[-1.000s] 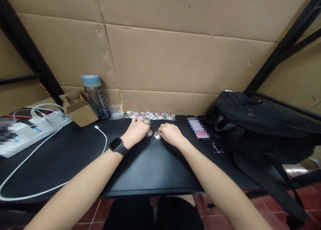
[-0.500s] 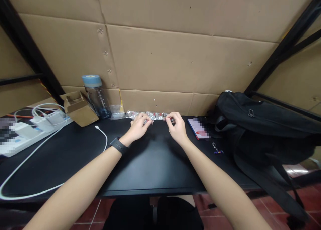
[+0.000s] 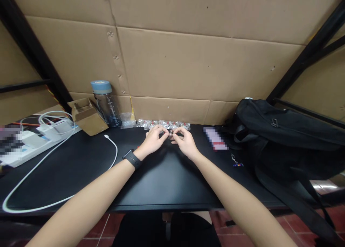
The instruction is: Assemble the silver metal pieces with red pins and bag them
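My left hand (image 3: 155,138), with a black watch (image 3: 132,158) on its wrist, is closed in a pinch. Facing it, my right hand (image 3: 185,142) is closed too, thumb and finger on a small round shiny piece (image 3: 170,134). Both sets of fingertips meet at this piece, which is too small to name. Just behind the hands, a row of clear plastic packets (image 3: 167,124) with silvery and red contents lies along the cardboard wall. Under my left wrist a bit of red shows, mostly hidden.
On the left are a power strip (image 3: 20,157), a white cable (image 3: 32,175), an opened cardboard box (image 3: 93,121) and a blue-lidded bottle (image 3: 106,105). To the right lie a phone (image 3: 215,138), a small keychain (image 3: 237,164) and a black backpack (image 3: 285,139). Cardboard (image 3: 175,71) closes off the back.
My hands have come together from a gap apart and now meet at the small round piece. More of the packet row shows behind them. The view has shifted slightly.
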Demonstrator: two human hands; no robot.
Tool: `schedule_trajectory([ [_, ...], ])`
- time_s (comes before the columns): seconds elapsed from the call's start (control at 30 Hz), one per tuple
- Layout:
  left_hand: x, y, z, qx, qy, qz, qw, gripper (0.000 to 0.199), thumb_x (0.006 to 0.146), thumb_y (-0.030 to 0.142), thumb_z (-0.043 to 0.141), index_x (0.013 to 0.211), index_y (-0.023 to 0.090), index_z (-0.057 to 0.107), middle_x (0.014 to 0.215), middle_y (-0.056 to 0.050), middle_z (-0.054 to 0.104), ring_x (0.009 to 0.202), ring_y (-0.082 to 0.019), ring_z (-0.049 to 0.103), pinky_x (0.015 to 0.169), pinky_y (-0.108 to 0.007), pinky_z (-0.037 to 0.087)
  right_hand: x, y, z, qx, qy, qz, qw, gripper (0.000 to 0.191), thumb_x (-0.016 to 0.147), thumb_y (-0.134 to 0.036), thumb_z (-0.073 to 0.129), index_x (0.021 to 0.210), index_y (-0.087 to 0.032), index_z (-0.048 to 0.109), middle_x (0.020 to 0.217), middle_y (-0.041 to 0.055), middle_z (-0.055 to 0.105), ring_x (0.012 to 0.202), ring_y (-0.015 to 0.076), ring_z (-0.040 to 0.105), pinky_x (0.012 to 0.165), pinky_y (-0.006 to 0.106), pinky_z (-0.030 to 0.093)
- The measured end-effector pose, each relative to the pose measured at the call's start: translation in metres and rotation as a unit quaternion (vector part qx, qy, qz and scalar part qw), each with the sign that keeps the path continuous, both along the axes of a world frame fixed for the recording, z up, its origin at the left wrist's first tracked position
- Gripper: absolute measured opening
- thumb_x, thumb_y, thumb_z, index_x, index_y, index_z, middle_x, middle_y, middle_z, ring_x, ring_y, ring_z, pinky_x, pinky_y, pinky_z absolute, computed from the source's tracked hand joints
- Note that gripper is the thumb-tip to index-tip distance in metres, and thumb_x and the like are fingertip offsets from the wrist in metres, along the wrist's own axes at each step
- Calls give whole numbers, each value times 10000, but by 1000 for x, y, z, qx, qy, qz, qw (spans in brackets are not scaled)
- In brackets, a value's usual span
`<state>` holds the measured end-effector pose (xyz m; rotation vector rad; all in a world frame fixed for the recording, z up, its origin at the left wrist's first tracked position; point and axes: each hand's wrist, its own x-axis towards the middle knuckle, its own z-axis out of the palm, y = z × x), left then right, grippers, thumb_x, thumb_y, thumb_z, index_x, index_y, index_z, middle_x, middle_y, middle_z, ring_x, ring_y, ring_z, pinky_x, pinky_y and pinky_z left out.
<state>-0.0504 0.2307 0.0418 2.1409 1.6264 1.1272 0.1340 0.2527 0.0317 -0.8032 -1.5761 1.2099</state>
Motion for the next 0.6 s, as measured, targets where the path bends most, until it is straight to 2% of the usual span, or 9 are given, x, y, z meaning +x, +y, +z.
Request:
schedule_trajectory([
  [0.1, 1, -3, 3, -6, 17, 8, 1000, 207, 964, 401, 532, 951, 251, 675, 1115, -37, 657, 1148, -246, 548, 1013, -452, 385, 1, -1, 3, -86, 62, 24, 994, 349, 782, -398, 761, 1040, -239, 589, 1109, 31, 657, 748, 146, 731, 665, 291, 617],
  [0.2, 5, -7, 6, -5, 27, 11, 1000, 217, 971, 406, 516, 978, 260, 677, 1154, -38, 653, 1170, -255, 536, 1005, -461, 374, 2, -4, 7, -150, 90, 56, 983, 441, 799, -322, 764, 1212, -281, 613, 1138, 51, 669, 812, 170, 742, 710, 300, 613],
  [0.33, -1, -6, 13, 10, 64, 22, 998, 276, 986, 451, 470, 1031, 275, 678, 1178, -42, 653, 1161, -262, 531, 1001, -468, 365, 5, -3, 11, -203, 114, 70, 970, 411, 838, -250, 736, 1241, -255, 658, 1098, 73, 701, 854, 190, 747, 745, 303, 603],
  [0.4, -18, -1, 16, 24, 114, 54, 992, 322, 997, 464, 427, 1058, 270, 677, 1176, -64, 658, 1158, -280, 525, 1006, -495, 355, 8, -1, 13, -220, 124, 60, 966, 425, 847, -222, 726, 1264, -248, 654, 1033, 66, 712, 854, 197, 750, 763, 316, 604],
  [0.5, -61, 9, 13, 6, 218, 145, 965, 307, 960, 398, 464, 1122, 245, 676, 1245, -130, 637, 1240, -363, 465, 1020, -585, 318, 13, 3, 17, -236, 128, 39, 962, 458, 840, -168, 712, 1290, -222, 647, 971, 65, 717, 837, 200, 752, 814, 347, 609],
  [0.6, -105, 18, 4, -124, 282, 204, 929, 433, 867, 397, 565, 1269, 257, 644, 1458, -182, 502, 1338, -471, 368, 1000, -663, 313, 16, 7, 20, -246, 149, 21, 957, 425, 837, -193, 721, 1258, -198, 670, 1002, 81, 711, 820, 207, 750, 860, 388, 615],
])
